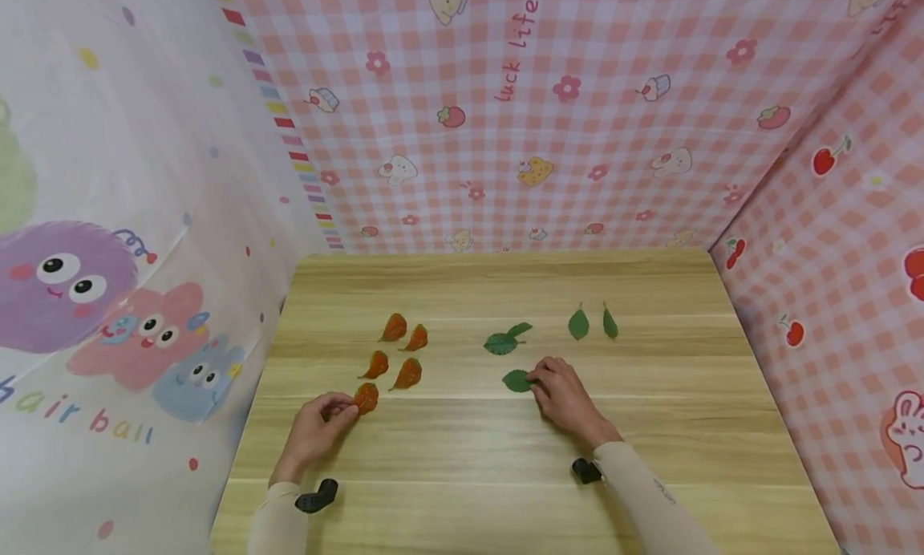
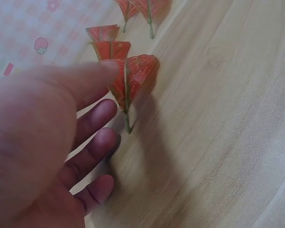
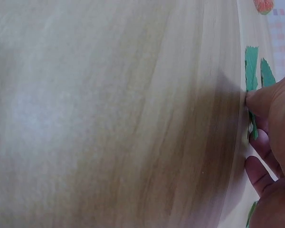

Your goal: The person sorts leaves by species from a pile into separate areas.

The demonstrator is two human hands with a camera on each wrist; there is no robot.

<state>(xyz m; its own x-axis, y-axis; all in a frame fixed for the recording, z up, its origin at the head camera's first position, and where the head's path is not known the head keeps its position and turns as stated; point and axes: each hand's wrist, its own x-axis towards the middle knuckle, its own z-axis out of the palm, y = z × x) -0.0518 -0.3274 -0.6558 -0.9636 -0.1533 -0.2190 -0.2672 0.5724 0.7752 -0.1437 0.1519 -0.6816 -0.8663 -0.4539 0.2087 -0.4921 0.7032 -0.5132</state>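
Note:
My left hand [image 1: 321,431] pinches an orange-red leaf [image 1: 366,398] between thumb and finger; in the left wrist view this leaf [image 2: 135,76] shows its pale midrib and short stem. Several more orange-red leaves [image 1: 395,328] lie just beyond it in a loose group. At the middle of the table, my right hand [image 1: 566,399] pinches a green leaf [image 1: 516,380] near its right end. The right wrist view shows that leaf [image 3: 251,69] edge-on, between thumb and fingers. Two overlapping green leaves [image 1: 501,344] lie just behind it.
Two separate green leaves [image 1: 579,324] lie at the back right, stems pointing away. The wooden table [image 1: 447,491] meets a pink checked cloth [image 1: 491,146] at its back edge and patterned cloths at both sides. A black wrist device [image 1: 318,497] sits by the left sleeve.

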